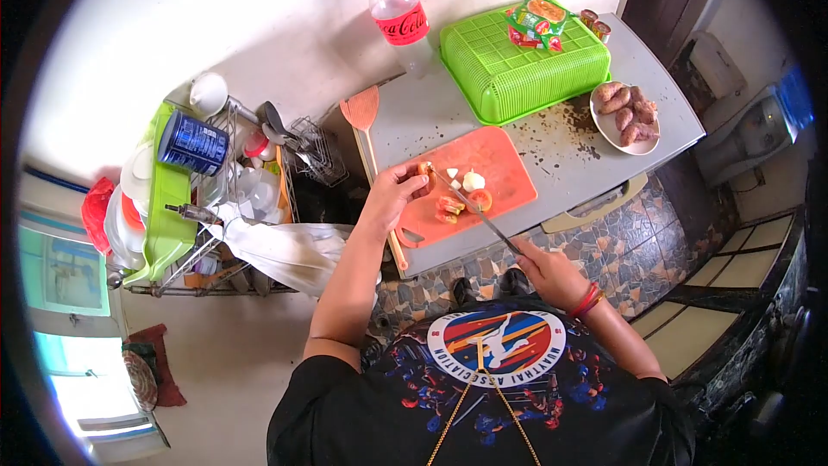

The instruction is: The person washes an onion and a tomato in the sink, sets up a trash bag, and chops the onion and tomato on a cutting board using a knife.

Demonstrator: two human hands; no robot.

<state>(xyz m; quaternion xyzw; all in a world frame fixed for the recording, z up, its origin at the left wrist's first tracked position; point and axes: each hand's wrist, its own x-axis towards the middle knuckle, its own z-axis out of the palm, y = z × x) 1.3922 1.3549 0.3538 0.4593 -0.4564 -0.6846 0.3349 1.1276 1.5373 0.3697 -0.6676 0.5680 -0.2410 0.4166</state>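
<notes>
My left hand [397, 197] is closed on a piece of tomato [423, 168] over the left part of an orange-pink cutting board [496, 154]. Gripped by its handle in my right hand [554, 276], a knife [493, 228] reaches across the board, its tip close to the tomato piece. Below the blade lie cut tomato pieces [448, 209], and beside it is a tomato half [480, 200]. A white peeled bulb, apparently garlic [473, 181], sits near the middle with small white pieces next to it.
A wooden turner [366, 121] lies along the board's left side. Behind stand an upturned green basket [526, 78] with food packets [540, 21] on top and a Coca-Cola bottle [402, 22]. A plate of root crops [624, 117] is at right; a dish rack [177, 207] is at left.
</notes>
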